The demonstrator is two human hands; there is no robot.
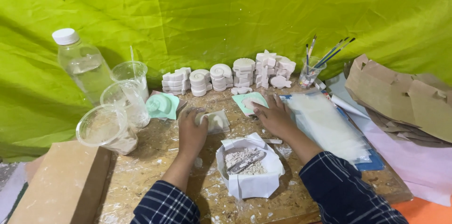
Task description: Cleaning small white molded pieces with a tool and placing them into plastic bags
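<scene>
While the left hand (192,130) lies flat against a small plaster-filled mould (215,121) at the board's centre and the right hand (272,114) presses a second mould (249,101) without closing, both look light, floppy, likely brittle-filled: support from underneath.

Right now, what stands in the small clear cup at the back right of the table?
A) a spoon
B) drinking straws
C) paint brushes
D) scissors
C: several thin paint brushes with dark tips lean out of the small clear cup, beside the stacked white casts.
</scene>
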